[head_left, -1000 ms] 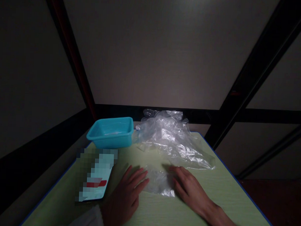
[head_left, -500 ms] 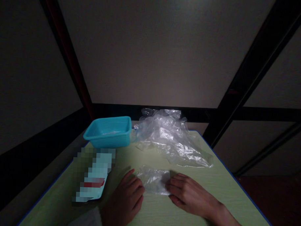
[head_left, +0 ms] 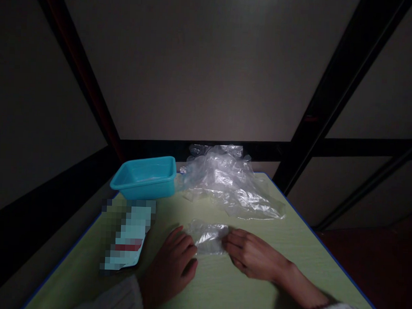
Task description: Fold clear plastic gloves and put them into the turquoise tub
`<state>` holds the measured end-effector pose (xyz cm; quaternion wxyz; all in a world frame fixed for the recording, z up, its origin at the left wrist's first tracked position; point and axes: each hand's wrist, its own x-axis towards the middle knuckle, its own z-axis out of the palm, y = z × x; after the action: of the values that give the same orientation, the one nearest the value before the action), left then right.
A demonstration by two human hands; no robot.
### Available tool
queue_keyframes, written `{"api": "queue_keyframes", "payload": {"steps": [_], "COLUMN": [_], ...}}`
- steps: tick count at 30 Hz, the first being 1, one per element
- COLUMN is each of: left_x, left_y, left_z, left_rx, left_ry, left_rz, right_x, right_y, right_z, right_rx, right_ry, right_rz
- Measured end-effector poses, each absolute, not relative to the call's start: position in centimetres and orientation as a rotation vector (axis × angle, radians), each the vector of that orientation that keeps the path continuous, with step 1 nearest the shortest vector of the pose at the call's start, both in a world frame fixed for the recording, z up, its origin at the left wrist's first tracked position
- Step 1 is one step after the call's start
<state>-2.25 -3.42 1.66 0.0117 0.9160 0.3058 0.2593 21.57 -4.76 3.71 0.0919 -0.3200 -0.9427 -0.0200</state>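
Observation:
A small clear plastic bag (head_left: pixel 210 239) lies flat on the table between my hands, its film creased and shiny. My left hand (head_left: pixel 173 264) has curled fingers pressed on the bag's left edge, with the thumb lower and a little apart. On the right edge, my right hand (head_left: pixel 251 254) grips the film between bent fingers, its thumb tucked mostly out of sight beneath them. Behind the bag is a crumpled heap of clear plastic bags (head_left: pixel 222 180), spreading toward the table's far right.
At the far left of the green table (head_left: pixel 241 295) stands a blue plastic basin (head_left: pixel 150 188). Nearer me lies a flat, pale blue-green object (head_left: pixel 130 235) with a red band, mostly pixelated. A wall panel (head_left: pixel 202 73) rises behind the table.
The view has shifted slightly, so everything sits a little higher and further left. My right thumb has drawn in beneath the fingers. My left hand remains at the bag's left edge.

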Motion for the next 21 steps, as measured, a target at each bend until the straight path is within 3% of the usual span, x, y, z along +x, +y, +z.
{"api": "queue_keyframes", "payload": {"steps": [21], "left_x": [-2.0], "left_y": [-2.7], "left_z": [0.6], "left_rx": [2.979], "left_ry": [1.039], "left_rz": [0.786], "right_x": [21.2], "right_y": [-4.9], "right_z": [3.1], "right_rx": [-0.790], "right_ry": [-2.673], "right_rz": [-0.394]}}
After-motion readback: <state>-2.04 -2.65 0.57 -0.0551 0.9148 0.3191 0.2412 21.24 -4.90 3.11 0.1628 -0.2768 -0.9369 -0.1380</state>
